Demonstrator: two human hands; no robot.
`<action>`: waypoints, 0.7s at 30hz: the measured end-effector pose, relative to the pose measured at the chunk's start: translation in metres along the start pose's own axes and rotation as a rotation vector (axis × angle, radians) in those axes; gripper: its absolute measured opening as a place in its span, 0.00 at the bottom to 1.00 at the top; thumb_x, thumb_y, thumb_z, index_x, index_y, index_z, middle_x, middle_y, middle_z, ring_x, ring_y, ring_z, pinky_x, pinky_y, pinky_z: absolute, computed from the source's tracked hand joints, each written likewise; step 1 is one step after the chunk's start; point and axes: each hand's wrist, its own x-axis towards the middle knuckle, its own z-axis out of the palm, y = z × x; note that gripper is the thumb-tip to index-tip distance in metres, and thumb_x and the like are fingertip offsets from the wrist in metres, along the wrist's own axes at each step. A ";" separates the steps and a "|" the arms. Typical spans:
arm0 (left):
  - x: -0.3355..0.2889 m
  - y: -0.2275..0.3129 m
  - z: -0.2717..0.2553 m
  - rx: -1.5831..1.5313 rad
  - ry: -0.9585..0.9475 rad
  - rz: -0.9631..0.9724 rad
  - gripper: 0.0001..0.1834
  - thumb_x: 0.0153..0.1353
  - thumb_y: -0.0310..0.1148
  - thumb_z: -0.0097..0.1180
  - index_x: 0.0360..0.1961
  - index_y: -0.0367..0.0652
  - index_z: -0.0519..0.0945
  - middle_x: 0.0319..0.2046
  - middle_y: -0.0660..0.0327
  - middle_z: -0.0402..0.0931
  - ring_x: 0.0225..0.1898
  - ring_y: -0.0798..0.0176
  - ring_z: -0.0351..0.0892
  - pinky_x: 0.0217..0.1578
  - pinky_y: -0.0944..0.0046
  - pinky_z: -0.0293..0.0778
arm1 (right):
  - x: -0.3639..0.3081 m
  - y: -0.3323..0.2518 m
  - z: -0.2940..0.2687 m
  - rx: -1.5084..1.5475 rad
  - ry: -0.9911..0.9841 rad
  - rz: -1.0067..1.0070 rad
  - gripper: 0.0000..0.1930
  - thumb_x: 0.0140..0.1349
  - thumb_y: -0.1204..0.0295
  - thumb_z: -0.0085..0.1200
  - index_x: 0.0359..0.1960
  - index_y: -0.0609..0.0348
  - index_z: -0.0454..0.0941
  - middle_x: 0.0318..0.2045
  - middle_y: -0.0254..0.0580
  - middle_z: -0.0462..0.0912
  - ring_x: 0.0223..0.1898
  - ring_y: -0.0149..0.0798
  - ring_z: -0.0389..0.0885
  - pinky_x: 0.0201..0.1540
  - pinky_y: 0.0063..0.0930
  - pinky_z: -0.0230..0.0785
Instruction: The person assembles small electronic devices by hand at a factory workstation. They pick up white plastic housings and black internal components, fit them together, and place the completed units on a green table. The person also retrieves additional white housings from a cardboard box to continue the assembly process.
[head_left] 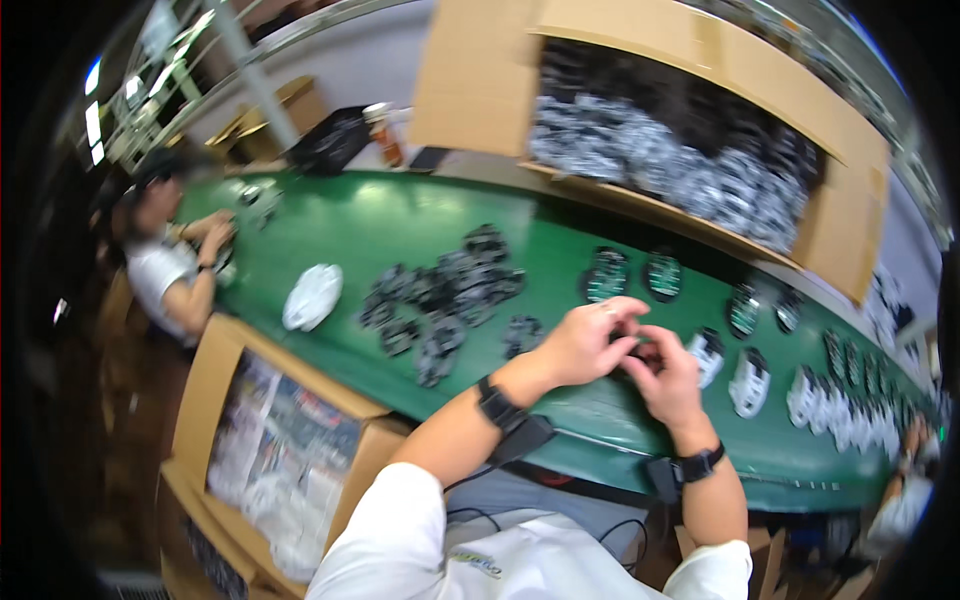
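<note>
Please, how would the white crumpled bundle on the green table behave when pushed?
The white bundle may give, as its surface looks wrinkled. It would probably slide rather than roll, lying low on the smooth-looking green table.

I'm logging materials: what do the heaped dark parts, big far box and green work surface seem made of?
Heaped dark parts: probably plastic, moulded-looking with grey highlights; blur leaves it open. Big far box: matte tan cardboard, with folded flaps. Green work surface: perhaps rubber or plastic, smooth, softly shiny.

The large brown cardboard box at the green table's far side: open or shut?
Open: the brown cardboard box has flaps spread outward, and heaped grey pieces show inside.
</note>
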 end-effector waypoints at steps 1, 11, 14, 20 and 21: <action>0.002 -0.008 0.006 0.116 0.124 0.056 0.22 0.59 0.29 0.67 0.54 0.38 0.78 0.45 0.51 0.80 0.46 0.50 0.84 0.46 0.54 0.81 | -0.002 0.001 -0.004 -0.007 -0.022 0.098 0.23 0.58 0.73 0.70 0.54 0.61 0.77 0.29 0.42 0.84 0.28 0.42 0.84 0.32 0.31 0.76; -0.036 0.019 -0.232 1.167 0.403 -0.693 0.28 0.62 0.50 0.61 0.56 0.41 0.82 0.55 0.48 0.82 0.58 0.48 0.81 0.58 0.53 0.76 | -0.016 -0.025 -0.038 -0.646 -0.096 0.105 0.27 0.55 0.60 0.70 0.53 0.63 0.81 0.41 0.53 0.86 0.41 0.52 0.85 0.45 0.44 0.78; -0.091 0.017 -0.287 1.310 0.301 -1.135 0.43 0.57 0.53 0.68 0.66 0.35 0.73 0.60 0.41 0.77 0.60 0.46 0.79 0.62 0.56 0.73 | -0.017 -0.009 -0.042 -0.547 -0.122 -0.194 0.31 0.52 0.61 0.72 0.56 0.63 0.80 0.55 0.53 0.81 0.54 0.53 0.80 0.55 0.42 0.75; -0.199 -0.043 -0.331 0.741 0.672 -0.917 0.46 0.47 0.52 0.77 0.63 0.33 0.75 0.56 0.42 0.81 0.57 0.48 0.82 0.59 0.53 0.75 | -0.019 -0.007 -0.033 -0.529 -0.213 -0.168 0.35 0.47 0.56 0.76 0.55 0.63 0.80 0.56 0.50 0.82 0.54 0.54 0.79 0.58 0.42 0.74; -0.193 -0.044 -0.325 0.901 0.788 -0.915 0.44 0.48 0.50 0.76 0.63 0.36 0.75 0.56 0.42 0.81 0.57 0.46 0.82 0.59 0.52 0.76 | -0.021 -0.011 -0.033 -0.536 -0.208 -0.135 0.35 0.47 0.55 0.76 0.54 0.63 0.80 0.55 0.50 0.82 0.53 0.54 0.79 0.57 0.42 0.75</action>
